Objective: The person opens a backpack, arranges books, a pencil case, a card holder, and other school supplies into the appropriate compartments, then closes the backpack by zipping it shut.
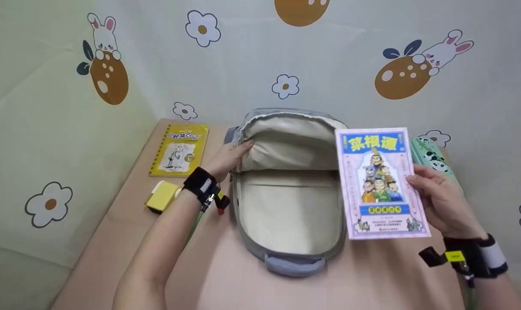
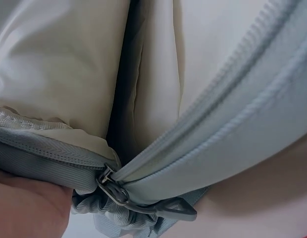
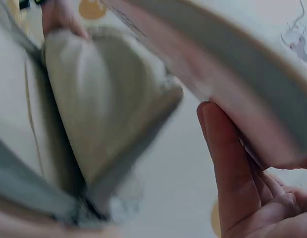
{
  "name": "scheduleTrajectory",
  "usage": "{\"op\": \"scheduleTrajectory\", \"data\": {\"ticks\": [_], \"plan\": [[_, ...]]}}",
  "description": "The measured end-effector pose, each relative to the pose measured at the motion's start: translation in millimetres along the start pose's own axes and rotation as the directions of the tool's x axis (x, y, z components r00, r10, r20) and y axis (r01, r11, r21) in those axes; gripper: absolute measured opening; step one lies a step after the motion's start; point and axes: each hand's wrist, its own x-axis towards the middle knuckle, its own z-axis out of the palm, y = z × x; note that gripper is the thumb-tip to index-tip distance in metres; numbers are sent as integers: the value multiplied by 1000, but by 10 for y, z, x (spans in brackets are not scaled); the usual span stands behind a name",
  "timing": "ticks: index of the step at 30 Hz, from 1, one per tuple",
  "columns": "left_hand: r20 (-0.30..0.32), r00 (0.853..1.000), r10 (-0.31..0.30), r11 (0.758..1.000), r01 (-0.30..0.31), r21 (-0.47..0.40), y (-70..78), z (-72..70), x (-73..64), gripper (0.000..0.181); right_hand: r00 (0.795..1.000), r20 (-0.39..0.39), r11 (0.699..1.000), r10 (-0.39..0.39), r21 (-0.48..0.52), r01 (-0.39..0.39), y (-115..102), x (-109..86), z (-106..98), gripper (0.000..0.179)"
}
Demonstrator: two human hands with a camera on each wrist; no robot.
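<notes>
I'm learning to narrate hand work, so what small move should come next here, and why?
Probably the right hand should ease the book leftward over the open backpack: that hand grips the book at the backpack's right side, while the left hand holds the flap by its left edge, leaving the compartment exposed.

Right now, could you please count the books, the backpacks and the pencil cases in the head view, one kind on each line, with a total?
Books: 2 (yellow book, pink-bordered book)
Backpack: 1
Pencil case: 1, partly hidden
Total: 4
</notes>
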Motion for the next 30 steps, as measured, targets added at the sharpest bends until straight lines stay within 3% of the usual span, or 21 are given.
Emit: {"op": "scheduleTrajectory", "data": {"ticks": [3, 6, 10, 12, 18, 22, 28, 30], "plan": [[5, 1000, 3, 1000, -3, 2, 35, 9, -6, 41, 985, 130, 993, 113, -54, -107, 95, 16, 197, 38], [7, 1000, 8, 1000, -8, 6, 82, 13, -21, 43, 945, 193, 964, 265, -72, -256, 274, 111, 387, 36], [10, 1000, 9, 1000, -9, -2, 115, 13, -34, 44, 886, 170, 902, 432, -59, -428, 589, 305, 568, 42], [13, 1000, 9, 1000, -9, -1, 116, 15, -36, 45, 870, 144, 881, 472, -39, -471, 734, 414, 609, 48], [23, 1000, -2, 1000, 2, -7, 114, 12, -53, 45, 882, 18, 881, 471, 33, -471, 993, 763, 703, 49], [17, 1000, -11, 1000, 11, 0, 118, 12, -69, 45, 890, -115, 897, 441, 35, -440, 1122, 982, 756, 41], [32, 999, -8, 1000, 8, 10, 123, 20, -72, 42, 902, -227, 929, 367, 40, -368, 1297, 1285, 811, 28], [34, 999, -2, 1000, 2, 6, 126, 20, -72, 41, 895, -300, 941, 330, 32, -336, 1349, 1383, 831, 24]]}}
